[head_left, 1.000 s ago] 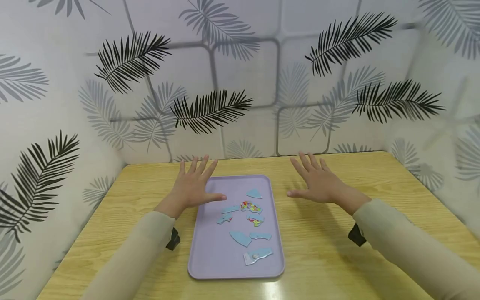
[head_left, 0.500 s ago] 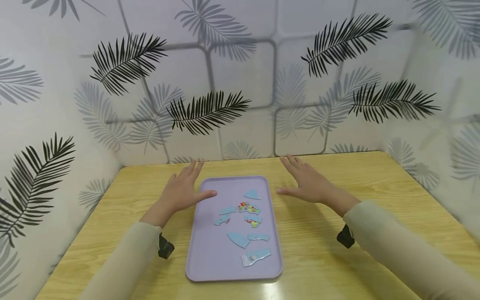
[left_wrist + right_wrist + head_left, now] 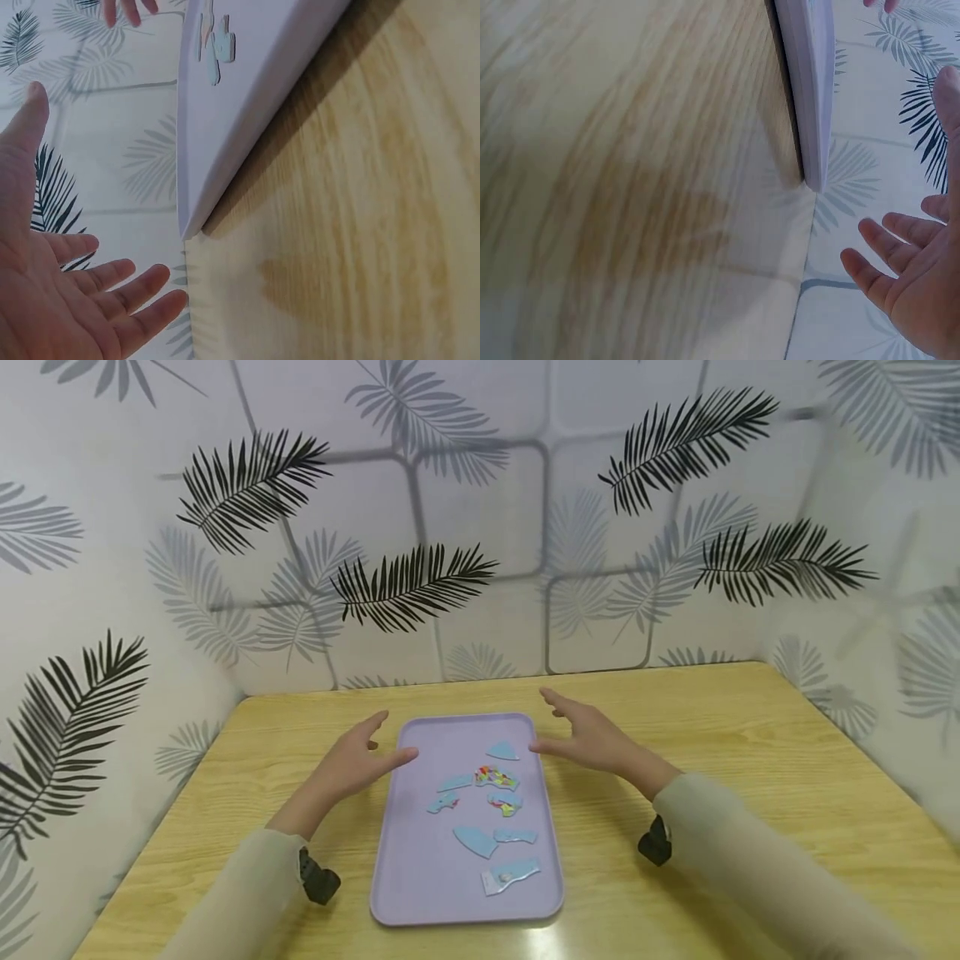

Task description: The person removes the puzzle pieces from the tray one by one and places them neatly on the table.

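Note:
A lilac tray point(image 3: 420, 877) lies on the table with several flat, irregular light-blue pieces on it. One piece point(image 3: 496, 777) carries a bright multicoloured pattern, and a larger blue piece point(image 3: 512, 875) lies near the front edge. My left hand point(image 3: 352, 764) hovers by the tray's left side, its thumb over the rim; in the left wrist view its fingers are spread and relaxed, holding nothing. Past the tray's right rim hovers my right hand point(image 3: 592, 739), thumb towards the tray. The right wrist view shows its fingers loosely bent around nothing.
The wood-grain table point(image 3: 675, 718) extends on both sides of the tray. A pale wall point(image 3: 495, 635) with leaf prints stands behind the table and along its sides. Dark devices point(image 3: 318, 881) are strapped at both wrists.
Both hands have turned from palms down with fingers spread to thumbs towards each other, fingers more bent. The right hand has moved left, nearer the tray. The pieces stay put on the tray.

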The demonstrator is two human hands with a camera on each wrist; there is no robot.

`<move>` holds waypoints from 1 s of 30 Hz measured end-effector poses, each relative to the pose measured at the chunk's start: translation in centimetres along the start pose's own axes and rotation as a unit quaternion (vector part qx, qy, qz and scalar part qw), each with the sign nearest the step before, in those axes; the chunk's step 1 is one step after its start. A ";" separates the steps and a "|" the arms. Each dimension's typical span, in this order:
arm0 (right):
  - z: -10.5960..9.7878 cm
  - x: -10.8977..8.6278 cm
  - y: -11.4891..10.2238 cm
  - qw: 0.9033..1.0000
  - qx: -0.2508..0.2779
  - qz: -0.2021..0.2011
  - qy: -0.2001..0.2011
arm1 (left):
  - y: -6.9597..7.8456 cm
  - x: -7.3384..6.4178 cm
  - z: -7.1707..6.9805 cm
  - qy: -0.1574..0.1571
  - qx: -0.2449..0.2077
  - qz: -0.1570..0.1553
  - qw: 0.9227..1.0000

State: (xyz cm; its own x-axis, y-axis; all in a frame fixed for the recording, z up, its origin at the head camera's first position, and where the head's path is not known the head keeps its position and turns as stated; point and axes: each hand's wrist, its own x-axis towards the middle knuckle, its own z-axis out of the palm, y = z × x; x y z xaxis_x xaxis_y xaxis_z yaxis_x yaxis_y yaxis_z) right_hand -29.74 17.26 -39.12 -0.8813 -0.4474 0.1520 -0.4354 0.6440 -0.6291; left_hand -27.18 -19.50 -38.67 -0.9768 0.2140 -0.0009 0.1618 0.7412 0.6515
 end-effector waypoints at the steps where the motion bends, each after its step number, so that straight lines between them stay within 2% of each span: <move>1: 0.3 0.2 0.1 1.000 0.014 0.001 0.001 | -0.2 -0.1 0.0 0.000 -0.010 -0.009 1.000; 9: 1.9 1.1 0.4 0.996 0.088 0.022 -0.011 | -1.0 -0.5 0.3 -0.005 -0.061 -0.075 0.995; 14: 2.5 1.7 0.3 0.994 0.103 0.038 -0.016 | -1.1 -0.3 0.6 -0.010 -0.135 -0.104 0.985; 17: 2.8 2.1 0.2 0.994 0.099 0.044 -0.015 | -1.2 0.0 0.9 -0.012 -0.156 -0.116 0.981; 23: 3.5 2.7 -0.2 0.994 0.093 0.058 -0.023 | -1.7 0.2 1.7 -0.005 -0.143 -0.136 0.980; 30: 4.4 3.5 -0.4 0.993 0.078 0.088 -0.019 | -2.0 0.2 2.2 -0.004 -0.141 -0.141 0.980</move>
State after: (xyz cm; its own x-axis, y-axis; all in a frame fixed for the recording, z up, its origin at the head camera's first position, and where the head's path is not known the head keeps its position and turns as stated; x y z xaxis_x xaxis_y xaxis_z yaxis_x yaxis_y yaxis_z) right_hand -31.87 12.72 -41.66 -0.9326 -0.3610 0.0017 -0.2381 0.6115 -0.7545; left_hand -27.43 -19.58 -41.64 -0.9760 0.0319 -0.2152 -0.1598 0.5666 0.8084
